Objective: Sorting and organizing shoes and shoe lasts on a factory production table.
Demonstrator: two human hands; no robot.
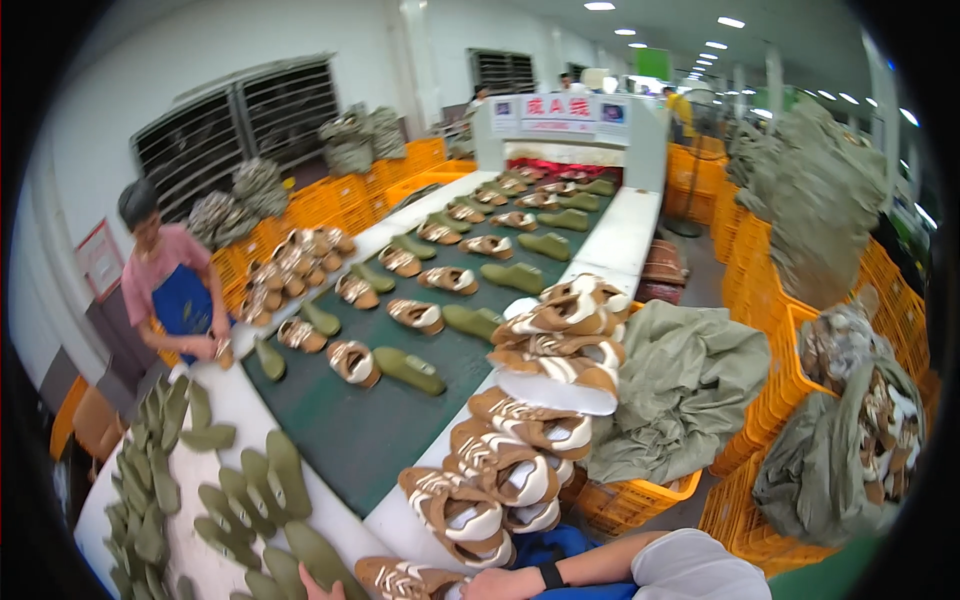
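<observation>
At the lower edge, my left hand (322, 588) is partly cut off; its fingers are closed on the near end of a green shoe last (322, 553). My right hand (492, 584) grips the heel end of a brown and white sneaker (408, 577), which lies sideways beside the belt. Several more green lasts (270, 485) lie in rows on the white tabletop to the left. A stack of brown sneakers (500, 460) rises along the white ledge just beyond my right hand.
A dark green conveyor belt (330, 410) carries sneakers and lasts, leading back to a white machine (570, 130). At the left, a co-worker (175, 275) handles a shoe. Orange crates (640, 492) with grey-green cloth (690, 385) stand to my right.
</observation>
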